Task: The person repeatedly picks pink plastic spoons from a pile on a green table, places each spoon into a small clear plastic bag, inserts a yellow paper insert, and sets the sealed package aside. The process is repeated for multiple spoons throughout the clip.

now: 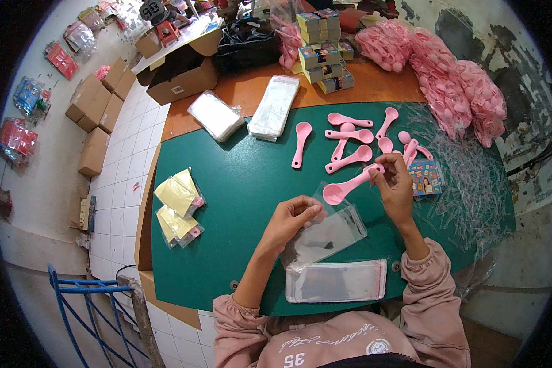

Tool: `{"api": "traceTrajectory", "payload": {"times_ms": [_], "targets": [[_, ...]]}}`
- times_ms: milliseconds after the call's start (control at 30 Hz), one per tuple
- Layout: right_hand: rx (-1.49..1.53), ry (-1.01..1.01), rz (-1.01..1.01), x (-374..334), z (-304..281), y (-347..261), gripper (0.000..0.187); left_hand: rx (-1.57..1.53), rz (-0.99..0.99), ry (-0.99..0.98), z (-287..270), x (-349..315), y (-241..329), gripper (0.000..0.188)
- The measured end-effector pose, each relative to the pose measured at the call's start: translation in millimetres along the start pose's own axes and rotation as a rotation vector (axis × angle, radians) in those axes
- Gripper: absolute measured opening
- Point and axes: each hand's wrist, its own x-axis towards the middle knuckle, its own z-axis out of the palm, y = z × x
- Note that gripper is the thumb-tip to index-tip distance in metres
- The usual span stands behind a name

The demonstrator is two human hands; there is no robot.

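Observation:
My right hand (395, 189) pinches the handle end of a pink measuring spoon (333, 194), whose bowl points left over the mouth of a clear plastic bag (332, 234). My left hand (293, 219) grips that bag at its upper left edge, thumb and fingers pressed together. Whether the spoon's bowl is inside the bag or only above it, I cannot tell. Just beyond lie several loose pink spoons (357, 153), and one spoon (300, 144) sits apart to their left. Small printed cards (427, 178) are partly hidden behind my right hand. Nearest me is a stack of clear bags (336, 283).
Filled packets with yellow cards (179, 193) lie at the left of the green table (239, 178). Two bag stacks (275, 107) stand farther back, beside bundled cards (321, 55). Bags of pink spoons (432, 73) and clear plastic strips (472, 190) cover the right side.

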Motion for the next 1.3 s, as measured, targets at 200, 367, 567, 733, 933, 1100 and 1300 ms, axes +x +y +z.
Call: {"api": "traceTrajectory", "payload": {"times_ms": [200, 367, 567, 733, 933, 1100, 1300], "targets": [[0.094, 0.077, -0.065, -4.4, 4.0, -7.7, 0.022, -0.088, 0.054, 0.030, -2.3, 0.9, -6.3, 0.015], [0.082, 0.039, -0.070, -6.0, 7.7, -7.8, 0.022, -0.051, 0.027, 0.116, 2.5, 0.2, 0.5, 0.021], [0.007, -0.202, 0.057, -6.7, 8.7, -10.6, 0.021, -0.061, 0.068, -0.066, 2.9, 1.6, -7.4, 0.031], [0.111, -0.252, 0.151, -12.7, 19.7, -18.4, 0.021, 0.179, 0.082, -0.229, 1.5, -4.3, -2.1, 0.031], [0.109, -0.252, 0.018, -15.3, 25.8, -25.7, 0.025, 0.079, 0.048, -0.309, 1.9, -17.2, 16.1, 0.036], [0.073, -0.545, -0.233, -19.4, 32.4, -40.7, 0.055, 0.130, 0.042, -0.187, 2.7, -20.0, 23.3, 0.038], [-0.891, 0.071, 0.069, 3.3, -103.0, -1.2, 0.034, -0.102, 0.185, -0.212, -5.2, -22.8, 25.1, 0.039]]}}
